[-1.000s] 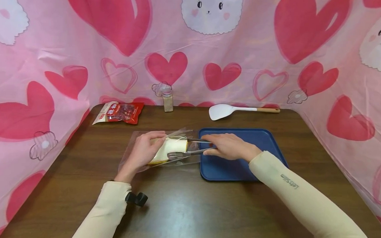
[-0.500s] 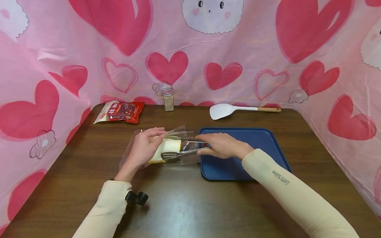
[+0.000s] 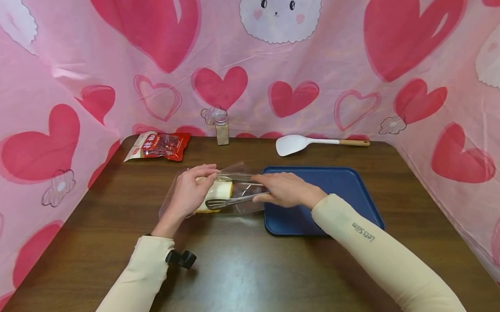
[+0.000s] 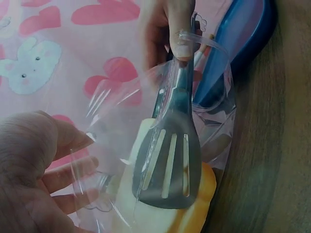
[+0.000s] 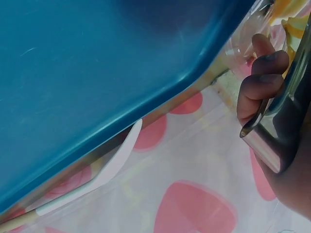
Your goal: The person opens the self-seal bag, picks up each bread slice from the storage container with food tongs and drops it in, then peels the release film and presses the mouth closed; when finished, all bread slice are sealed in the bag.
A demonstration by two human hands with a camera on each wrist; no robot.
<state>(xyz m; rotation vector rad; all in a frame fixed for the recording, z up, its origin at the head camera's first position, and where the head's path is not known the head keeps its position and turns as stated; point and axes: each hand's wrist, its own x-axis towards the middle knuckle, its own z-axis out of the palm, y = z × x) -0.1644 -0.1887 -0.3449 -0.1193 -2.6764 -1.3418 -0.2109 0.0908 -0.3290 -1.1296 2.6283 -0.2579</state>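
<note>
In the head view, white bread with a yellow crust lies inside a clear plastic bag. My left hand holds the bag's upper edge between thumb and fingers, partly covering the bread. My right hand grips metal tongs at the bag's mouth, over the tray's left edge. The tongs' heads reach into the bag, one on each side of the bread. In the left wrist view, a slotted tong head lies against the bread behind the film. The right wrist view shows fingers curled around the tongs.
A blue tray lies right of the bag. Behind it rests a white spatula with a wooden handle. A small seasoning jar and a red packet of dried chilies stand at the back. Pink heart-patterned cloth surrounds the table.
My right hand and the tongs have moved left, and the bread has shifted left, deeper into the bag. My left hand has stayed nearly in place on the bag.
</note>
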